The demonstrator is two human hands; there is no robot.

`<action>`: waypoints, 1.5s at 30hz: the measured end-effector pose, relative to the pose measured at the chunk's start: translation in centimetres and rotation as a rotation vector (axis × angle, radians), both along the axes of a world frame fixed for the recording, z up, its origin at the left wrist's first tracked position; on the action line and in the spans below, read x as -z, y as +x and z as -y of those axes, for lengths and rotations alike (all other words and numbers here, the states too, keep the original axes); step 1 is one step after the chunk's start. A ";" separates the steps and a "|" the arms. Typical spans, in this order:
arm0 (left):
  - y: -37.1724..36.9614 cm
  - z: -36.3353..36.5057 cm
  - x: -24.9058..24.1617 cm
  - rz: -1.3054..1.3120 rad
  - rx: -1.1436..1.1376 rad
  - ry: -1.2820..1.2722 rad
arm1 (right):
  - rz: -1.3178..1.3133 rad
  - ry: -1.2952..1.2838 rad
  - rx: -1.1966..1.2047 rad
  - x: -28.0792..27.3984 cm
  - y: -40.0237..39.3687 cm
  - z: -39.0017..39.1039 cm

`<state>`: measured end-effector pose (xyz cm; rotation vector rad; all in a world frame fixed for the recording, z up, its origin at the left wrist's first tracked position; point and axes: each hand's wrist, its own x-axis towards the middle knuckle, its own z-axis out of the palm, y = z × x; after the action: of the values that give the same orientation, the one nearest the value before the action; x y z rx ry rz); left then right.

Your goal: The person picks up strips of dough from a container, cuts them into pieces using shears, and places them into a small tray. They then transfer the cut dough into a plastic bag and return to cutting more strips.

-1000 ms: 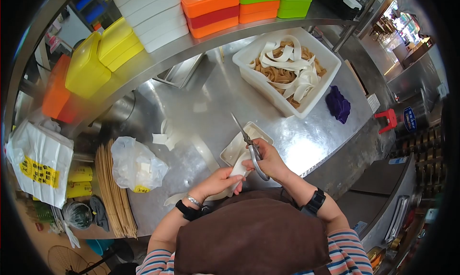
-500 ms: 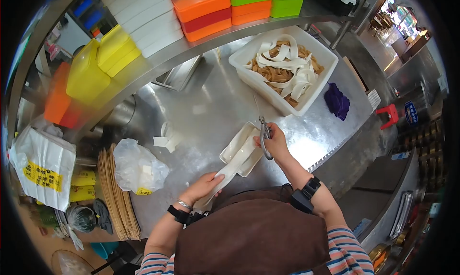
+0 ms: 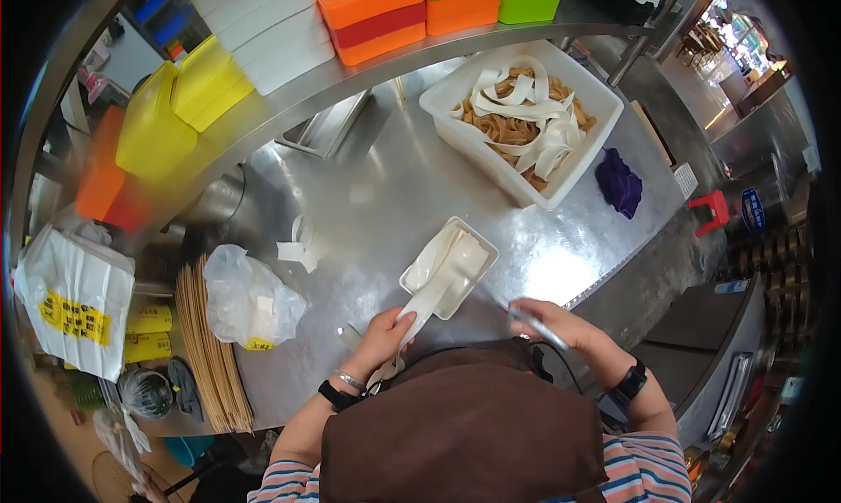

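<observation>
My left hand (image 3: 385, 338) is closed on one end of a wide, flat white noodle strip (image 3: 427, 300). The strip runs up into a small white rectangular tray (image 3: 484, 273), where more of the pale strip lies folded. To the right of this tray, my right hand (image 3: 568, 324) grips a pair of metal scissors (image 3: 541, 324), smeared by motion. Its fingers wrap round the handles, and the blades point up and left, apart from the noodle. Whether the blades are open cannot be made out. A loose tail of strip (image 3: 350, 336) hangs by my left wrist.
A large white bin (image 3: 464, 148) holds brown and white wide noodles (image 3: 517, 122). Right of it lies a purple cloth (image 3: 618, 184). White scraps (image 3: 300, 247), a plastic bag (image 3: 250, 297) and a bundle of thin sticks (image 3: 210, 354) lie left. Stacked coloured boxes (image 3: 372, 17) line the shelf above.
My right hand has moved right and down with the scissors, away from the small tray. My left hand still grips the noodle strip, which now lies lower across the tray.
</observation>
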<state>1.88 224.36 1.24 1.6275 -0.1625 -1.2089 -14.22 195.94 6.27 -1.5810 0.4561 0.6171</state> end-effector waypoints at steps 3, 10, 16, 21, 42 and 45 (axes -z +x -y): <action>-0.4 0.4 -1.0 0.014 -0.031 0.008 | -0.061 -0.034 -0.249 0.3 -0.9 -0.8; -1.0 0.7 -0.5 -0.001 -0.049 0.003 | -0.127 0.250 -0.125 3.2 1.5 -4.1; -1.1 0.6 0.3 -0.057 -0.112 -0.009 | -0.139 0.259 -0.044 4.1 2.1 -5.5; -1.2 0.5 0.7 -0.087 -0.094 -0.013 | -0.201 0.246 -0.037 3.6 1.5 -4.7; -2.6 1.9 -3.8 0.277 0.208 -0.151 | 0.408 0.031 0.096 1.1 5.9 -7.3; -1.5 1.4 -2.7 0.051 0.290 -0.249 | 0.384 -0.047 0.080 -0.2 6.3 -6.6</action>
<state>0.42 223.00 3.92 1.4488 -0.5756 -1.3064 -7.87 202.52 6.50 -1.6707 0.2449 0.2327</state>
